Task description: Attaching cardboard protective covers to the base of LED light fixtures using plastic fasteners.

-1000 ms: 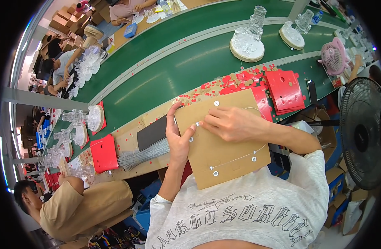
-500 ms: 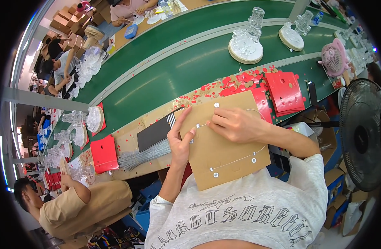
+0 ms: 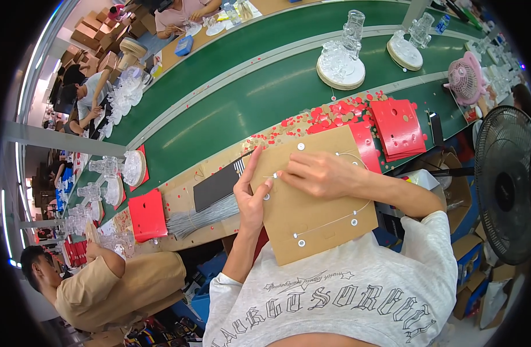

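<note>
Brown cardboard panel [image 3: 317, 202] sits tilted before my chest, by the near edge of the surface [image 3: 178, 199]. My left grip [image 3: 251, 199] holds its left edge, thumb on the front face. My right grip [image 3: 317, 173] is narrow, fingertips drawn in at a small white tab [image 3: 275, 175]; I cannot tell whether they pinch it. White cord [image 3: 326, 224] crosses the matte board near pale round washers [image 3: 302, 243]. Dark lettering arches over my grey shirt [image 3: 358, 266]. Thin silvery wires [image 3: 202, 217] lie toward the surface's left end, glossy red sheets [image 3: 397, 130] toward its right.
</note>
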Demonstrator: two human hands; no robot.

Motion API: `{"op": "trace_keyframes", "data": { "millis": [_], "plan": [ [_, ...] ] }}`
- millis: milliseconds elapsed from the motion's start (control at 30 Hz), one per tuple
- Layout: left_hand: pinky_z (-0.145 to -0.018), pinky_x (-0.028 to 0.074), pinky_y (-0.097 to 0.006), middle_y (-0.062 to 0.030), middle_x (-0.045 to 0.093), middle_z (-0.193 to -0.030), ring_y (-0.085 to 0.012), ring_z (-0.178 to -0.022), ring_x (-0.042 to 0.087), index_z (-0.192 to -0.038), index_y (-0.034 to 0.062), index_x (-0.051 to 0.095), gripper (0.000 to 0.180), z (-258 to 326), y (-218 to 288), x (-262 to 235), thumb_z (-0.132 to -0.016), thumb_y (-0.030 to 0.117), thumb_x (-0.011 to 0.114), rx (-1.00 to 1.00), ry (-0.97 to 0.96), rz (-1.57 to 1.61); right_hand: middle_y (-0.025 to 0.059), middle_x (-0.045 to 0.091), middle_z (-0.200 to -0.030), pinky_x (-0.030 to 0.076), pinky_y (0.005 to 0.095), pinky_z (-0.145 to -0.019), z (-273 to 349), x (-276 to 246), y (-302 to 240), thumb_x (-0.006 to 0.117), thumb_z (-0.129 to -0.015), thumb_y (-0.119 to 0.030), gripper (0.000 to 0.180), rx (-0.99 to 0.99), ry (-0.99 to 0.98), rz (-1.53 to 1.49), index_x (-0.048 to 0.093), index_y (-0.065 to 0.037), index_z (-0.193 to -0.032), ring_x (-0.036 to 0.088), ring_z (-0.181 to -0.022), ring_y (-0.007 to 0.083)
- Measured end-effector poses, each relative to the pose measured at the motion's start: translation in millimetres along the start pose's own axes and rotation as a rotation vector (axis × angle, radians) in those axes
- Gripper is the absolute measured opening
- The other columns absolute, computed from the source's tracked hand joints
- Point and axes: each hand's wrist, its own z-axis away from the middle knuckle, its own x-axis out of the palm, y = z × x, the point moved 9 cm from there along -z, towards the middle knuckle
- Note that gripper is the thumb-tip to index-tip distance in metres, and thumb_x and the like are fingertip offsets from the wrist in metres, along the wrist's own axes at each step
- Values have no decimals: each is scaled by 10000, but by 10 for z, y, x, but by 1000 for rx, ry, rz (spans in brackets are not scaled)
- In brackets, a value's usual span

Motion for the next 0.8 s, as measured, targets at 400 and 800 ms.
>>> {"op": "trace_keyframes", "data": {
  "millis": [400,800],
  "plan": [
    [-1158,351,-340,-136,438,-1584,-206,-1399,474,-1555,1,407,760,-19,10,66,-813,-30,566,19,-39,13,73,580,-911,576,324,-707,16,31,51,654,-777,-113,226,34,-2,-14,679,4,-969,637,-931,210],
    [-1232,230,-478,-201,389,-1613,-400,-1551,229,-1153,119,794,286,98,445,-131,-896,33,702,310,164,-856,91,667,-1130,572,394,-828,647,-409,448,837,-745,-79,359,608,213,-45,746,-59,-1093,667,-1001,269]
  ]
}}
